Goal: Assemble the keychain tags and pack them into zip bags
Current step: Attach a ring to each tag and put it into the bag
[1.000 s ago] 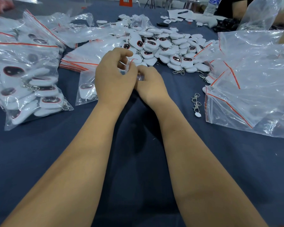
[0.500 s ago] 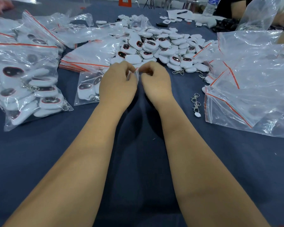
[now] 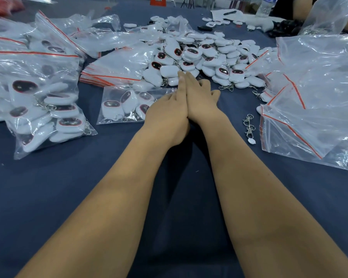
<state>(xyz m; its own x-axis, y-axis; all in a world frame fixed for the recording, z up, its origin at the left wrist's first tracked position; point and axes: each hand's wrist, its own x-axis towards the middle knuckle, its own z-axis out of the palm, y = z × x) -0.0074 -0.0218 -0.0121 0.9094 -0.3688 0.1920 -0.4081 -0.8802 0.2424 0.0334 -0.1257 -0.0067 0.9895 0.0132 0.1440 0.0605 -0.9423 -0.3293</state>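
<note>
Bench: the dark blue bench [image 3: 48, 197] carries everything; its near part shows only the person's two forearms.
Left hand: the left hand [image 3: 167, 111] lies with fingers straight, pressed side to side against the right hand, its outer edge over the right end of the small zip bag; it grips nothing.
Right hand: the right hand [image 3: 199, 97] is likewise flat with straight fingers, fingertips reaching the near edge of the tag pile and holding nothing.
Small zip bag: the small zip bag [image 3: 125, 105] lies just left of the hands and holds several white tags; whether its strip is sealed cannot be told.
Spare clasps: two loose metal clasps [image 3: 249, 125] lie to the right of the hands, apart from them.
Filled bags: larger filled bags [image 3: 38, 93] sit well left of the small zip bag.
Empty bags: a flat stack of empty bags [image 3: 117, 71] lies just beyond the small zip bag.
Tag pile: the tag pile [image 3: 199, 57] lies just beyond the fingertips.
Step in hand: likely between bags, with one bag loaded and the hands free.
Next move: probably calls for picking tags from the pile or drawing a fresh bag from the stack.
</note>
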